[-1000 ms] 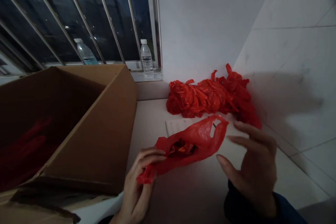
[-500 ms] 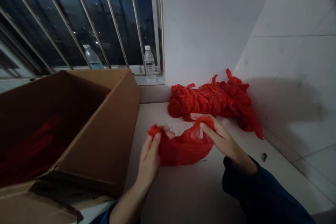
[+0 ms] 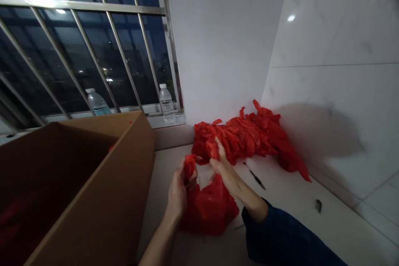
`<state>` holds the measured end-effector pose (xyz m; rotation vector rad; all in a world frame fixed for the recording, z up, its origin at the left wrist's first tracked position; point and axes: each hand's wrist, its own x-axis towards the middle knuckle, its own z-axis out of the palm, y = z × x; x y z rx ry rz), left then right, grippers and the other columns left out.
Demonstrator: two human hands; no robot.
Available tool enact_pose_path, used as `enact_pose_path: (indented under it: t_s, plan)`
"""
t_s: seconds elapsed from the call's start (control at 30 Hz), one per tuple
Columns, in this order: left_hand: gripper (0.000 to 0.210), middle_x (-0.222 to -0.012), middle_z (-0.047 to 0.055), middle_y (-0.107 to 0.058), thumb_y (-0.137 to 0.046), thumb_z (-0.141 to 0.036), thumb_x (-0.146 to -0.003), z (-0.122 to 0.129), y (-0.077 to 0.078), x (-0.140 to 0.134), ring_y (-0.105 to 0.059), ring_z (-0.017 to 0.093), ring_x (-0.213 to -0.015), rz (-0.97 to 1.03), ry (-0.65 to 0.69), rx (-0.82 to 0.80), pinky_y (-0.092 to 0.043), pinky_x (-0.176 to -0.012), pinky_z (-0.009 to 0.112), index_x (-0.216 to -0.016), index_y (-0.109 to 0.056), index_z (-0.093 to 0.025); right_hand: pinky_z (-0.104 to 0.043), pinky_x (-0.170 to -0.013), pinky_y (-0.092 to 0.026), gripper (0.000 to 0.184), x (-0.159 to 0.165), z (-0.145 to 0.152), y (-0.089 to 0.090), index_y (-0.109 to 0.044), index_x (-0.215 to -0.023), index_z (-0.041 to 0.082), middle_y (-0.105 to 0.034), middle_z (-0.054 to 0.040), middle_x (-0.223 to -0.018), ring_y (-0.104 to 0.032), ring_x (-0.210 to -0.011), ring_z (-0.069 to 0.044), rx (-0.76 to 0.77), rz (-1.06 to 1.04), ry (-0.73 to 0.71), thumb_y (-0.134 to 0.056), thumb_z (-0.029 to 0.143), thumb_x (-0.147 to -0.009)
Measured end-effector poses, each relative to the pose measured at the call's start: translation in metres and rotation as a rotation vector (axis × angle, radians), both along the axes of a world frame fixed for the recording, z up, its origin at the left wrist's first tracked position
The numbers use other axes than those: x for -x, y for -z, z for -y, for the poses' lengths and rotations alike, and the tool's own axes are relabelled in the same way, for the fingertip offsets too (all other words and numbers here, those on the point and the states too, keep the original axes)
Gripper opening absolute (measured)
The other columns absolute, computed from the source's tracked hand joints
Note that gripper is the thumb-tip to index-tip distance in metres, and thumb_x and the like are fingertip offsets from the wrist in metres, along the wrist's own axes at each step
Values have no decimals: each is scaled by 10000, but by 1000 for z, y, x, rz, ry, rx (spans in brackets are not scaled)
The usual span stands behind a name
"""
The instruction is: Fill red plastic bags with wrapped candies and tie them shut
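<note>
A red plastic bag (image 3: pixel 208 210) hangs low over the white surface, its top gathered toward both hands. My left hand (image 3: pixel 180 187) is closed around one bunched handle of it. Closed as well, my right hand (image 3: pixel 220 160) grips the other bunched end, slightly higher and farther forward. Just beyond the hands lies a long heap of crumpled red plastic bags (image 3: pixel 245 135) against the wall. What the held bag contains, if anything, cannot be seen.
A large cardboard box (image 3: pixel 102 183) with red bags inside stands on the left. Two plastic bottles, one clear (image 3: pixel 167 104) and one bluish (image 3: pixel 97 103), stand by the barred window. A pen (image 3: pixel 254 176) and a small dark object (image 3: pixel 318 205) lie on the right.
Both hands have come closer together, and the bag's stretched top is now bunched, its body hanging below. The camera has tilted up, showing more window. The pen has come into sight.
</note>
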<state>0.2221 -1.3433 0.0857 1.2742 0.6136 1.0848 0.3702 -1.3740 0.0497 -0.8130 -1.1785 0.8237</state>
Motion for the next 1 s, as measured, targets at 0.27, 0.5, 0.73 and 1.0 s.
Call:
enact_pose_path:
  t_s: [0.27,0.5,0.73,1.0]
  plan:
    - [395,-719,-57,-574,-697,-362,-844,1,16,-5,-471,79,-543,-124,126,-216,-384,-544,177,-1085,-407,-245,-381,-941,-487,364,15,4,-4,-650,-1140,272,-625,-45,-1042,-616,-992,-194,-58,175,61,-454,531,-974]
    - [480,-720,-25,-637,-747,-335,-792,-1,6,2,-576,118,-614,-101,255,26,-441,-579,209,-1084,-384,-221,-300,-523,-495,438,15,2,-4,-645,-832,227,-487,36,-558,-535,-499,-146,80,-203,-143,-446,598,-954]
    - [363,-726,-43,-595,-709,-390,-808,-5,9,6,-547,99,-602,-9,205,189,-432,-600,207,-1031,-486,-209,-277,-711,-488,269,-12,17,-17,-662,-770,207,-524,-4,-886,-572,-775,-130,-92,439,-153,-589,407,-935]
    - [359,-1032,37,-624,-763,-322,-796,-10,10,14,-589,144,-916,-222,279,-164,-469,-829,251,-1074,-591,-173,-258,-715,-483,269,-19,23,-14,-525,-932,229,-617,31,-905,-611,-804,-131,-99,459,84,-739,167,-781]
